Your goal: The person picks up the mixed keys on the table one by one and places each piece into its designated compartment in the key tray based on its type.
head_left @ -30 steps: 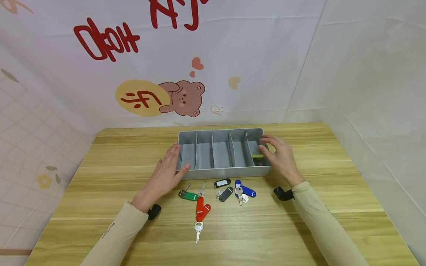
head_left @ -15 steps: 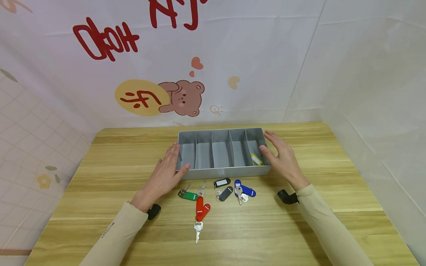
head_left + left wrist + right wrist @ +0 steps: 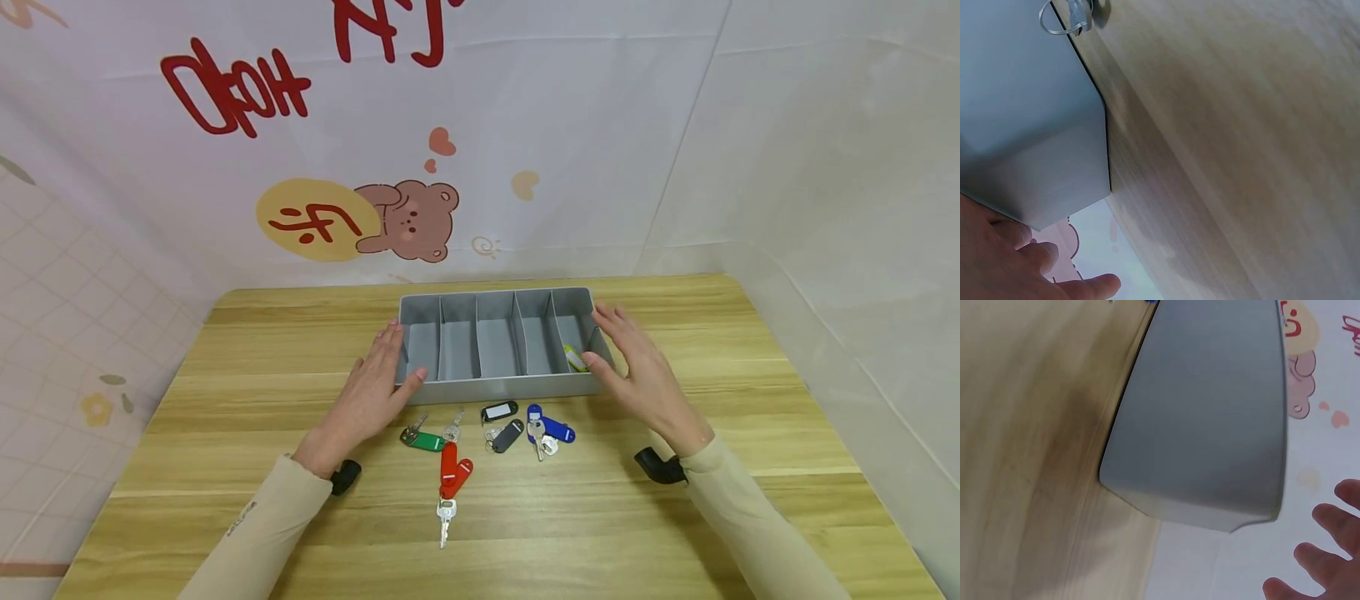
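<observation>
A grey divided tray (image 3: 495,388) stands on the wooden table, its compartments side by side. My left hand (image 3: 367,396) rests at the tray's left end, fingers straight along the wall and thumb over the front rim. At the right end, my right hand (image 3: 648,379) is spread with nothing in it, thumb near the front corner; the right wrist view shows its fingers (image 3: 1322,565) apart from the tray wall. Inside the rightmost compartment lies a yellow-green key tag (image 3: 574,358), partly hidden by the wall and thumb.
In front of the tray lie keys with tags: green (image 3: 430,442), red (image 3: 448,463), black (image 3: 499,412), dark grey (image 3: 508,436) and blue (image 3: 558,430). One silver key (image 3: 446,522) points toward the front. Behind the table hangs a printed white cloth (image 3: 585,150).
My right hand has let go of the yellow-green key tag, which now lies in the rightmost compartment. That hand has drawn back to the right and opened; the left hand stays in place.
</observation>
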The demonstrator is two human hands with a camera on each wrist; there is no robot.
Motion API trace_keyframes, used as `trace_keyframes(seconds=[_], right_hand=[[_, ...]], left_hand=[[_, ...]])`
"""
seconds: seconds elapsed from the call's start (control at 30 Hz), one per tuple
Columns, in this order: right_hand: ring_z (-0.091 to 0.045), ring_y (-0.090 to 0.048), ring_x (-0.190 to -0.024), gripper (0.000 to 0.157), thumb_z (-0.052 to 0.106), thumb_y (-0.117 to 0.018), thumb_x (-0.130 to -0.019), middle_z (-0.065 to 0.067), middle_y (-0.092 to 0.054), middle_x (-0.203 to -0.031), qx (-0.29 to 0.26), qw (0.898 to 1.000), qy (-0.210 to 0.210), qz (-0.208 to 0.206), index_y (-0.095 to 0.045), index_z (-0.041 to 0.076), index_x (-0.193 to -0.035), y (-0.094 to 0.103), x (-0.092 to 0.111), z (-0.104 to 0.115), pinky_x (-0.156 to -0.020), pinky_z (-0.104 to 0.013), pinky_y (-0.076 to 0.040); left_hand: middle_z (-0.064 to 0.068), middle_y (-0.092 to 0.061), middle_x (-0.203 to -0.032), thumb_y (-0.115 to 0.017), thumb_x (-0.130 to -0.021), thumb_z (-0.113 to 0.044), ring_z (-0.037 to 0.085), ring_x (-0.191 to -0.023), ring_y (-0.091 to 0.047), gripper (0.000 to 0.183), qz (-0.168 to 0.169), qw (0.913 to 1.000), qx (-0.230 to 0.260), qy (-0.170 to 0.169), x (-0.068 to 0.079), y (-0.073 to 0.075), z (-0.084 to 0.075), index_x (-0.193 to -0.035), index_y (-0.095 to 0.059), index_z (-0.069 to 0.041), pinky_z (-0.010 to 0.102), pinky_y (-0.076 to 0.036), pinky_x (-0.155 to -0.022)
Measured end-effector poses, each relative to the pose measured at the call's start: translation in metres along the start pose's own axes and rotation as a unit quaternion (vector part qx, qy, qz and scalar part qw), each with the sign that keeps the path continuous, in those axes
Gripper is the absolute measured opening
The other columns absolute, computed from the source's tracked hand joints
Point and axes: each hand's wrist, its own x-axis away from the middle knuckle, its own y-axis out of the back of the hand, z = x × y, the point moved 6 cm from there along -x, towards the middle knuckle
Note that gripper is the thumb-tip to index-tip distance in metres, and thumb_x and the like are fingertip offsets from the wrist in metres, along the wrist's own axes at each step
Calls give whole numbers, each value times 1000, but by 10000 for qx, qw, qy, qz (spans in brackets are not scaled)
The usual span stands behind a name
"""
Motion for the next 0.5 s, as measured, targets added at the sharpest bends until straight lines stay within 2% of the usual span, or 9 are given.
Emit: trace_keyframes(seconds=[0.33,0.5], right_hand=[[-34,-30,-153,66,27,-73,-98,-9,-41,-163,178,9985,509,20,-47,4,-154,2,16,22,-120,-59,-28],[-32,-33,-153,68,25,-78,-94,-9,-45,-161,156,9971,746,-34,-50,6,-153,3,23,33,-123,-47,-28]], left_hand=[[19,-6,-173,-45,-107,-55,41,-157,-11,89,28,10000,-8,18,0,-1,1,-164,-10,3,76,-24,-113],[18,-5,-173,-45,-107,-55,42,-157,-11,88,39,10000,-33,15,0,-1,0,-164,-10,3,75,-24,-113]])
